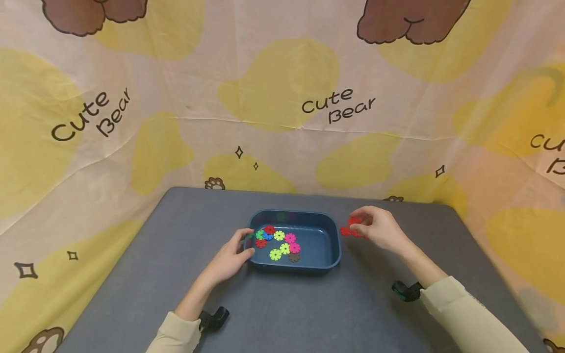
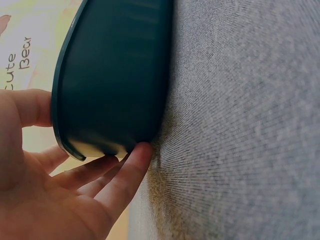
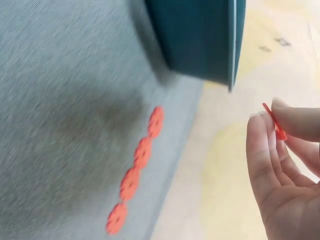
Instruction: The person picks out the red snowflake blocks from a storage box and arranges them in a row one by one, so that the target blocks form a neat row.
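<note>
We've got the right hand (image 1: 381,230) clamped on a red disc (image 3: 280,132), thumb against fingers, held up off the table (image 1: 366,304), right of the blue bin (image 1: 315,245). Four more red discs (image 3: 128,190) lie in a row on the table, also right of it. Our left hand (image 1: 227,257) grips the bin's left end, thumb at the rim, fingers against the outer wall. Mixed-colour discs (image 1: 279,236) sit inside, mostly left.
</note>
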Motion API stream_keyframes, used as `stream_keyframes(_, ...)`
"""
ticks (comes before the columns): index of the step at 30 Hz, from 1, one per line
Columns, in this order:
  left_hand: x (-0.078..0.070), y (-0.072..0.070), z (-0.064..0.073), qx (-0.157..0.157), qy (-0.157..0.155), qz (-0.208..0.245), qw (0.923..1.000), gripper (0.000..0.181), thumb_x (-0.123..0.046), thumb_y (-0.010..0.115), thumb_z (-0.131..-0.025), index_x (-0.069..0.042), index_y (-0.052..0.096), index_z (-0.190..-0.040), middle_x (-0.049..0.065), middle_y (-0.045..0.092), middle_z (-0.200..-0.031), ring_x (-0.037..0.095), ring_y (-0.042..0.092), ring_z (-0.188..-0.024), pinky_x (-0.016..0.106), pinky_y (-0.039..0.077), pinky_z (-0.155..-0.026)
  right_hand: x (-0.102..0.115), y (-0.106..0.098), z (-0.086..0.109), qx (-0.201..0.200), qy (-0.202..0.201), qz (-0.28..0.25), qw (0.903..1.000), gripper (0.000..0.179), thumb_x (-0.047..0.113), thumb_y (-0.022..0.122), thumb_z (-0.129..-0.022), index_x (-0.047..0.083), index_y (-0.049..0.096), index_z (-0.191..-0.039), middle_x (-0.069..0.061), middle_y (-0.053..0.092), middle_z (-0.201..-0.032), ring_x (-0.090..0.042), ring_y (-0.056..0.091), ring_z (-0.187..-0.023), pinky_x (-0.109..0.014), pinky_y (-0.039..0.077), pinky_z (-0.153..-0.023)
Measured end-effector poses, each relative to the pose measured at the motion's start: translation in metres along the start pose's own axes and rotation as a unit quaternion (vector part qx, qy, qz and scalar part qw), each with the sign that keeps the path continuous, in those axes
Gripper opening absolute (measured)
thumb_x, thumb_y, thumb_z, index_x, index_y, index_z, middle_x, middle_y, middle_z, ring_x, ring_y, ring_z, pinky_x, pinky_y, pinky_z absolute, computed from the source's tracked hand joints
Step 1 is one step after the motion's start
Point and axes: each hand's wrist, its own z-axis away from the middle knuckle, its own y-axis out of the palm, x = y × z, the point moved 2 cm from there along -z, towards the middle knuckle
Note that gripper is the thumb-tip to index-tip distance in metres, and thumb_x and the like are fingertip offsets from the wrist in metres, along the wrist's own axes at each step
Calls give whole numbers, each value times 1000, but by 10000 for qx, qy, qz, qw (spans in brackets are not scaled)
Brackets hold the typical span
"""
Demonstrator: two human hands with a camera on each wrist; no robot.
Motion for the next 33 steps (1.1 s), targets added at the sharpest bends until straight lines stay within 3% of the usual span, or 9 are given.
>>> stream_keyframes(16,-3,-1,1,0,-40,-6,10000,52,-20,59,-101,-14,41,-149,22,40,-156,43,41,-142,60,34,-112,-68,-26,14,-404,588,491,9962,33,17,75,-93,1,68,-122,-8,72,-95,-21,68,-78,-35,53,-64)
stream_keyframes(23,-3,0,1,-16,-54,-17,10000,51,-19,59,-101,-14,42,-149,22,41,-155,44,42,-141,61,35,-111,-93,-29,21,-256,1051,176,9940,37,14,72,-95,-5,63,-125,-16,71,-99,-27,73,-80,-35,58,-68)
stream_keyframes(33,-2,0,1,-16,-56,8,10000,51,-18,59,-101,-14,42,-148,22,41,-155,45,42,-140,62,35,-111,-114,-31,26,-128,1194,241,9925,37,7,71,-93,-12,62,-124,-16,71,-95,-24,72,-78,-33,59,-66)
